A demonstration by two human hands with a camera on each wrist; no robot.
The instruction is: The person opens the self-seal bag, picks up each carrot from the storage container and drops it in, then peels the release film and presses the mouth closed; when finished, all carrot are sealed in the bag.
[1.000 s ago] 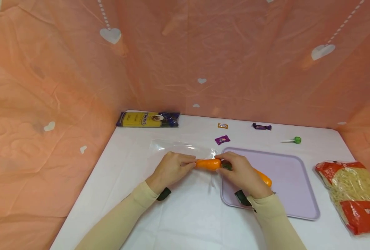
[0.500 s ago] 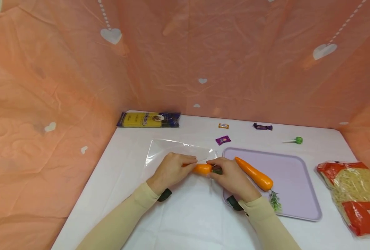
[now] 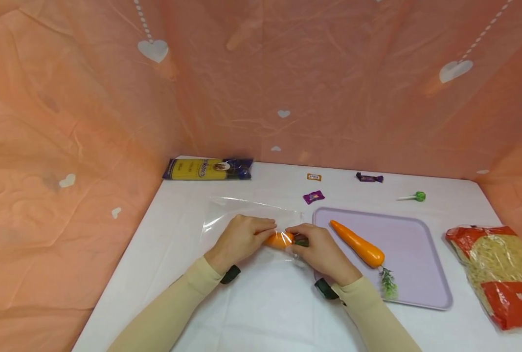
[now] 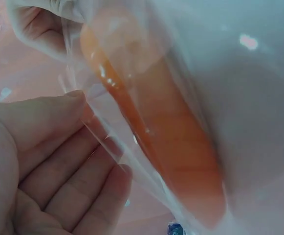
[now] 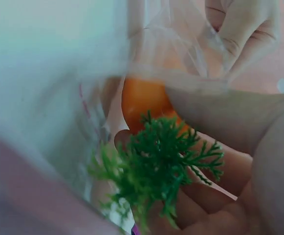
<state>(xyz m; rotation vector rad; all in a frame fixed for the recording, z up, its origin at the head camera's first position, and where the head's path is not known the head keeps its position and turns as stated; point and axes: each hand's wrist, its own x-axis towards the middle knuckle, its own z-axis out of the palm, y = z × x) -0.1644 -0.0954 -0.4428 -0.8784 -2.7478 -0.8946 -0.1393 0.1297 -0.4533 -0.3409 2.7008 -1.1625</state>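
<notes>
A carrot [image 3: 280, 240] with a green leafy top [image 5: 156, 164] lies mostly inside a clear plastic bag [image 3: 225, 215]. My left hand [image 3: 243, 239] pinches the bag's edge between thumb and fingers, beside the carrot, as the left wrist view shows. At the carrot's thick end, my right hand [image 3: 324, 249] grips it, thumb on one side and fingers on the other, at the mouth of the bag. The leafy top sticks out between the right hand's fingers. A second carrot [image 3: 359, 244], with its own green top, rests on the lilac tray [image 3: 415, 274].
A yellow and blue pasta pack [image 3: 208, 169] lies at the back left. Several sweets lie behind the tray: an orange one [image 3: 314, 177], a purple one [image 3: 314, 197], a dark twist-wrapped one [image 3: 369, 178] and a green lollipop [image 3: 419, 196]. A red pasta bag [image 3: 503, 274] is at right.
My right hand has moved left and slightly nearer with the carrot, whose tip end has slid into the bag. The left hand has hardly moved. The second carrot has come into full sight.
</notes>
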